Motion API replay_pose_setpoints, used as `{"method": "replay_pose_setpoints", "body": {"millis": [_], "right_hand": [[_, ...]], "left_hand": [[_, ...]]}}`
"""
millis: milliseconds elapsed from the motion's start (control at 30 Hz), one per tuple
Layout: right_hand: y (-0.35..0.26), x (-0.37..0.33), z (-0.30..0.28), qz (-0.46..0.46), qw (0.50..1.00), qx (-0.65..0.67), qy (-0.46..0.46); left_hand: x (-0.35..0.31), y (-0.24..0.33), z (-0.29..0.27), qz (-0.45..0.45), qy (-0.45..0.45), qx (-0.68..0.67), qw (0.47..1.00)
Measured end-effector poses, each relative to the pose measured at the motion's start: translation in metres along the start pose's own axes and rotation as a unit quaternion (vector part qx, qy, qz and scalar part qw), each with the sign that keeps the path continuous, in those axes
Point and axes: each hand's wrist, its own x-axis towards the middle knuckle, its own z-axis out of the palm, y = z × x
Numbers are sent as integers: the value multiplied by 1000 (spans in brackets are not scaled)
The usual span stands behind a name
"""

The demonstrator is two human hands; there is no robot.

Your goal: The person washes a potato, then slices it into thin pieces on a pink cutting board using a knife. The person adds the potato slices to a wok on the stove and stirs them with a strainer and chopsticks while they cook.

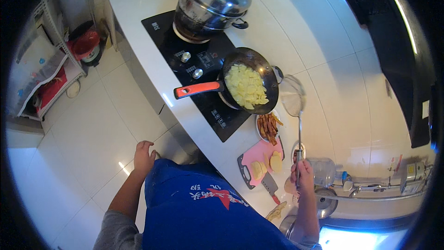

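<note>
My right hand is closed around the handle of a wire-mesh skimmer. The skimmer stands upright, with its round mesh head raised beside the far rim of a black frying pan. Inside the pan lies a heap of pale yellow slices, which look like potato. The pan rests on the hob, its orange-red handle pointing left over the counter edge. My left hand hangs by my blue apron with fingers apart, holding nothing.
A steel steamer pot stands on the far burner of the black hob. Nearer are a plate of browned strips, a pink cutting board with pale cut pieces, and a knife. A range hood overhangs at right.
</note>
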Motion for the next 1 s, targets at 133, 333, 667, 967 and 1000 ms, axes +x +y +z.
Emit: {"method": "replay_pose_setpoints", "body": {"millis": [133,333,667,967,1000], "right_hand": [[-61,10,-2,31,982,-159,-97],[-92,46,13,58,944,-252,-203],[-17,93,56,-140,910,-378,-98],[-5,99,53,-24,993,-112,-33],[-3,107,44,-29,995,-99,-21]], "left_hand": [[36,21,-1,16,13,-15,1000],[23,13,6,-25,26,-14,999],[-42,-23,2,-143,18,51,988],[0,25,5,-65,64,1,996],[10,34,5,-63,52,-8,997]]}}
